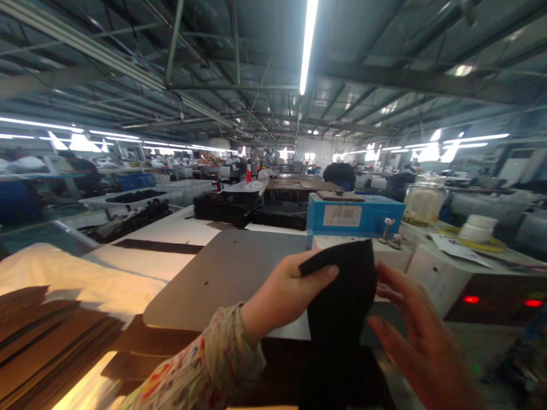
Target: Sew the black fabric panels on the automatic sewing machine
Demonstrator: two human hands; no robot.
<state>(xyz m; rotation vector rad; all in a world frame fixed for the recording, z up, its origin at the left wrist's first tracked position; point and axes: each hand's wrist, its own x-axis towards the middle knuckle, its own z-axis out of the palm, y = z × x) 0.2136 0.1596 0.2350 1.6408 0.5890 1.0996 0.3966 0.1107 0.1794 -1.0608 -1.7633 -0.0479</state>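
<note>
Head camera view: a black strip (342,302) stands raised in a person's grasp on a busy workshop floor, at about five o'clock from the middle of the scene, its top edge bowed and its lower end fading into shadow. At the strip's nine o'clock, the left hand (286,293) pinches it near the upper corner, thumb laid flat on the near face, the other fingers out of sight behind. A patterned sleeve (213,353) covers that forearm. At four o'clock, the right hand (431,341), slightly blurred, has its thumb and fingers spread around the strip's edge; from here, I cannot tell whether the fingertips touch it.

Around the strip, a smooth gray plate (231,273) reaches out toward ten o'clock, over a pale worktop (156,229). Beyond the plate, at eleven o'clock, two black stacks (226,209) sit side by side. A blue box (356,213) bearing a white label stands at twelve o'clock, behind the strip. Toward two o'clock are a glass jar (425,200) and a white spool (478,228) on a yellow ring (493,246); two red lights (471,299) glow at three. Layered brown pieces (47,353) fill the near corner at eight.
</note>
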